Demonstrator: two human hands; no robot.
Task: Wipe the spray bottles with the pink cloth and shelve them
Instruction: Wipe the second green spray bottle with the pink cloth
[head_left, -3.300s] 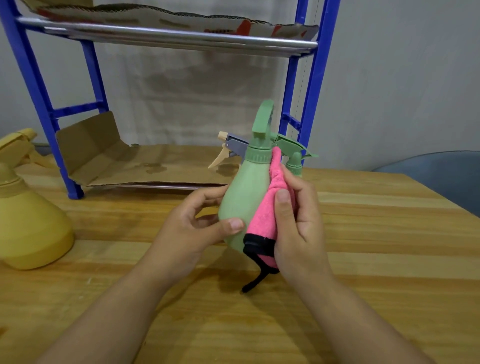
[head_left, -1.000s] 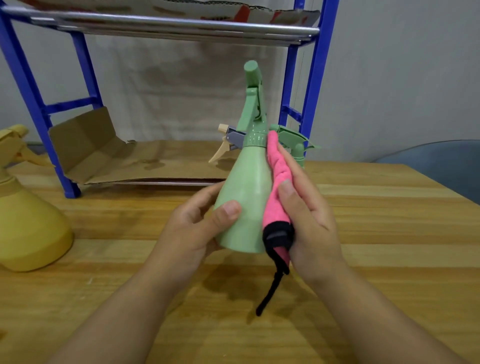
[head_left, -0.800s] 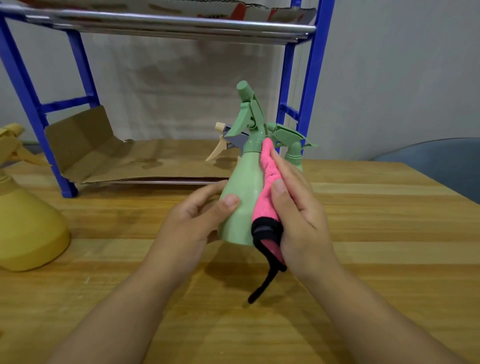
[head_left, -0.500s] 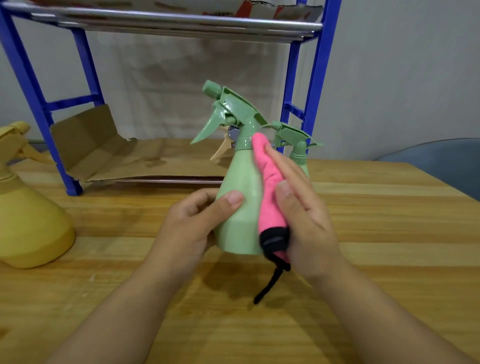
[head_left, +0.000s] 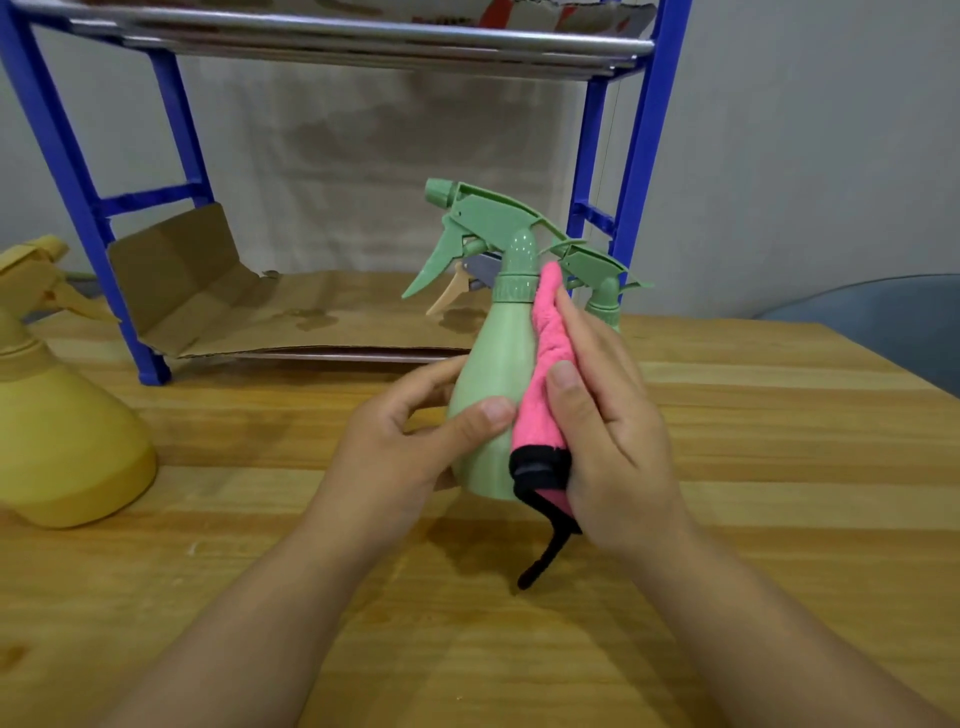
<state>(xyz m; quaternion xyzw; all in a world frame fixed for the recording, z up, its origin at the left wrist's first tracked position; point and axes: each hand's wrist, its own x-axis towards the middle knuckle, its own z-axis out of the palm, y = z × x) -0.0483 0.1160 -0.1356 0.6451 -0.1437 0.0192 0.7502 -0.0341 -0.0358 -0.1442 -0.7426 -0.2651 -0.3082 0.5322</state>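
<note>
A person's left hand (head_left: 410, 447) has turned the green spray bottle (head_left: 493, 395) partway round — the trigger head that a second ago faced the camera end-on now shows in profile, nozzle pointing left — bringing a fresh side of the body under the pink cloth (head_left: 545, 374). That suggests the wipe is working its way around the bottle and is not yet finished; shelving has not begun for this one.

The left grip is curled around the bottle's lower body, thumb across the front and fingers behind, holding it upright just above the table (head_left: 779, 467). The right hand (head_left: 613, 431) is nearly flat, fingers extended, pressing the folded cloth against the bottle's right flank from neck to base; the cloth's black edging hangs below the palm.

Behind, a second green spray bottle (head_left: 602, 291) and another trigger head stand on the cardboard-lined lower tier of the blue shelf rack (head_left: 639, 156). A yellow spray bottle (head_left: 62, 426) waits on the table at far left — apparently still to be wiped.
</note>
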